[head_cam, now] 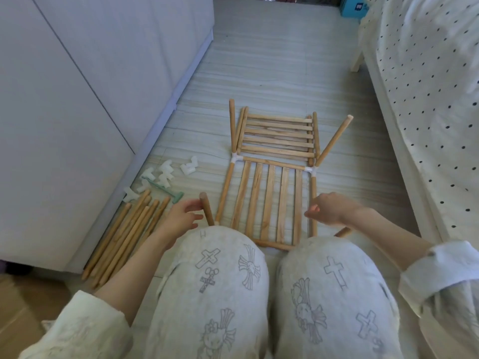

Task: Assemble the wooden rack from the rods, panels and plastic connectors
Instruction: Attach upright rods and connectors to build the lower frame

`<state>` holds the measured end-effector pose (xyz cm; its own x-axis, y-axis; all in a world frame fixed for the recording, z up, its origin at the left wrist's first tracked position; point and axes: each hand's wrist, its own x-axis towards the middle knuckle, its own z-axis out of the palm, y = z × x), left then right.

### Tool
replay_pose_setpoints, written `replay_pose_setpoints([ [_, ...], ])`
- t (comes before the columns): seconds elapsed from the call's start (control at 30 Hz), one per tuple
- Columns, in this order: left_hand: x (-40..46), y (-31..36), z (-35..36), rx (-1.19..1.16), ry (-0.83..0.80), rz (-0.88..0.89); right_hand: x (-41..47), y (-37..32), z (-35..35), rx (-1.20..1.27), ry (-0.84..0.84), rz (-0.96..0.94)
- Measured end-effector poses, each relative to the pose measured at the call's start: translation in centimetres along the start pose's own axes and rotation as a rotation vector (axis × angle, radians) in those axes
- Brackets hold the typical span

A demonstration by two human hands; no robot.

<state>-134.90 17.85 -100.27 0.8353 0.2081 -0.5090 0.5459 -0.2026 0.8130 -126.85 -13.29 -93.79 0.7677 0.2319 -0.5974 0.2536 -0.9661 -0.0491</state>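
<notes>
Wooden slats of the half-built rack (269,200) lie flat on the floor (272,73) just past your knees. Your left hand (181,216) reaches forward, fingers loosely spread around an upright rod (206,208) at its corner. Your right hand (326,208) hovers at the frame's right side rod (314,193), fingers curled; grip unclear. Spare rods (124,234) and white connectors (166,172) lie left.
</notes>
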Motion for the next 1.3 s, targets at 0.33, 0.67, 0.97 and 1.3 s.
replay_pose_setpoints([
  [0.33, 9.5, -2.7, -3.0, 0.209, 0.149, 0.008, 12.8, -6.8, 0.1, -0.107, -0.198, -0.239],
  [0.67, 25.4, -4.6, -4.4, 0.588, 0.246, 0.028, 25.3, -7.3, 5.7, -0.083, -0.25, -0.306],
  [0.97, 30.8, -5.7, -3.2, 0.637, 0.35, -0.038, 27.2, -5.3, 10.0, -0.146, -0.212, -0.312],
  [1.3, 27.0, -2.5, -3.1, 0.311, 0.259, 0.062, 26.7, -6.6, 7.4, 0.113, -0.221, -0.266],
])
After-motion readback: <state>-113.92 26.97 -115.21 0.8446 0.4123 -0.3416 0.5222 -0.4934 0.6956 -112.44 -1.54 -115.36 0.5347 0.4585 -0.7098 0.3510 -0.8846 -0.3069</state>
